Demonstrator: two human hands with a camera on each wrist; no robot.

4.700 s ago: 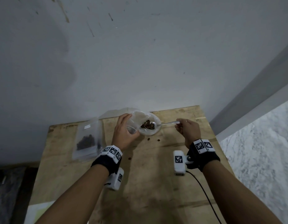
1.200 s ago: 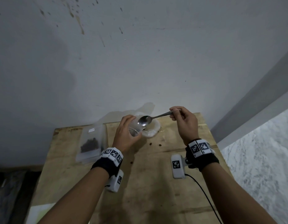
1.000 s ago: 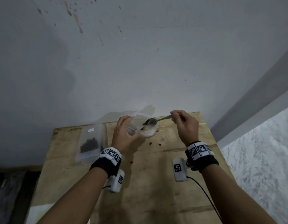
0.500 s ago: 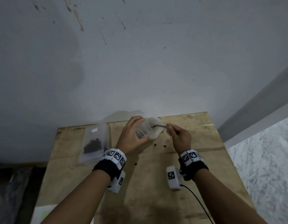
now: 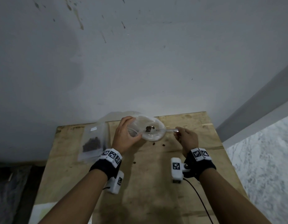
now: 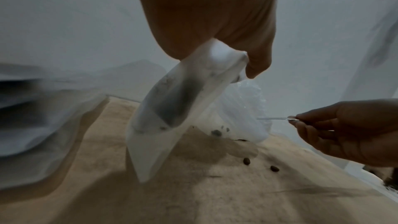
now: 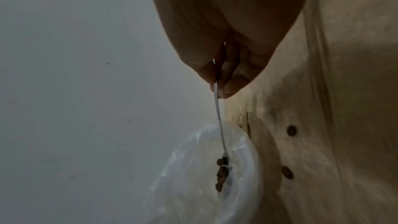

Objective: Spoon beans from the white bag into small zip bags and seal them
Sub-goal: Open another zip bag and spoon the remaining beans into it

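Observation:
My left hand [image 5: 126,136] pinches the mouth of a small clear zip bag [image 6: 172,117], which hangs tilted just left of the white bag [image 5: 153,132]. The white bag sits rolled down like a bowl at the table's far edge. My right hand [image 5: 185,137] pinches the end of a metal spoon [image 7: 219,125]. The spoon's bowl lies inside the white bag with several brown beans [image 7: 221,173] on it. In the left wrist view the spoon handle [image 6: 273,118] reaches from my right hand [image 6: 344,130] into the white bag [image 6: 243,108].
A zip bag holding beans [image 5: 92,141] lies flat at the table's left. Loose beans [image 5: 158,144] lie on the wooden table [image 5: 140,188] in front of the white bag. A grey wall stands right behind the table; the table's right edge drops to marble floor.
The spoon was empty and raised over the zip bag a second ago. It has since gone down into the white bag and now carries beans; my right hand drew back rightward.

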